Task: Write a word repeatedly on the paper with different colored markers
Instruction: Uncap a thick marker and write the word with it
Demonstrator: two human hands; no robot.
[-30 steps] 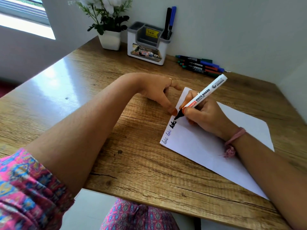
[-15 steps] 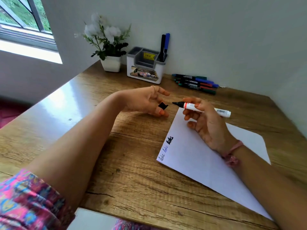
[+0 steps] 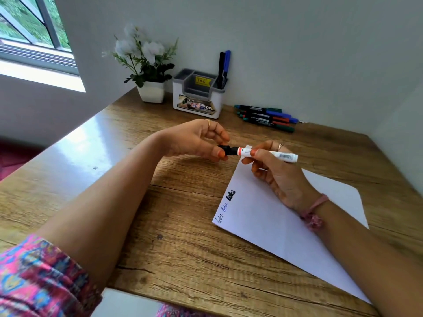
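A white sheet of paper (image 3: pixel 270 216) lies angled on the wooden desk (image 3: pixel 174 225), with the word "loki" (image 3: pixel 226 205) written three times along its left edge, the last in thick black. My right hand (image 3: pixel 272 172) holds a white marker (image 3: pixel 270 153) level above the paper's top corner. My left hand (image 3: pixel 196 140) pinches the black cap (image 3: pixel 225 149) over the marker's tip. Several coloured markers (image 3: pixel 266 117) lie in a row near the back wall.
A white and grey pen holder (image 3: pixel 196 97) with two pens (image 3: pixel 223 68) stands at the back, next to a white pot of flowers (image 3: pixel 150 65). The desk meets walls at the back and right. A window is at the upper left.
My right hand lifted the marker off the paper after writing the black word and turned it level. My left hand brought the cap up and onto the tip.
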